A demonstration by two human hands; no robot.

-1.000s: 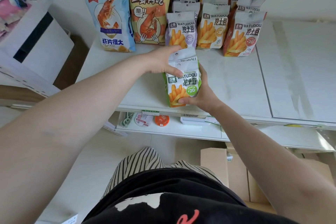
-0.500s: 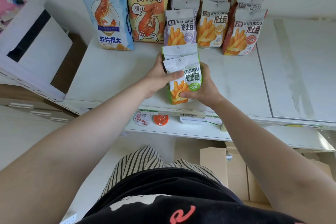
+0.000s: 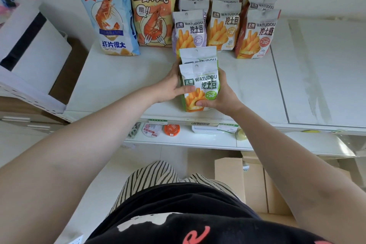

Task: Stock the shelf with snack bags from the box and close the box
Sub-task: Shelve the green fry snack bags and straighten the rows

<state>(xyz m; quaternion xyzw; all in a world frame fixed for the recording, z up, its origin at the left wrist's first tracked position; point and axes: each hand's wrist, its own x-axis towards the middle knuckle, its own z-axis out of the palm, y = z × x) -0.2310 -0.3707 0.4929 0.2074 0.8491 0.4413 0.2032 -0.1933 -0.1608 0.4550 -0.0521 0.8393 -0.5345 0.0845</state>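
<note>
Two green WATUDOU snack bags (image 3: 200,83) stand one behind the other on the white shelf (image 3: 122,79), near its front edge. My left hand (image 3: 170,85) grips them from the left, thumb across the front bag. My right hand (image 3: 219,99) grips them from the right, thumb on the lower front. Behind them stand rows of purple (image 3: 189,32), yellow (image 3: 223,25) and red WATUDOU bags (image 3: 257,33). The open cardboard box (image 3: 237,180) sits on the floor at lower right, its flaps up.
A blue shrimp-chip bag (image 3: 111,18) and an orange shrimp bag (image 3: 153,10) stand at the shelf's back left. A lower shelf (image 3: 178,138) holds small items, including an orange round one (image 3: 172,129). A white rack (image 3: 29,49) stands at the left.
My left hand came down from the bags' tops to their left side. Both hands have shifted the green bags slightly back on the shelf, close to the purple row.
</note>
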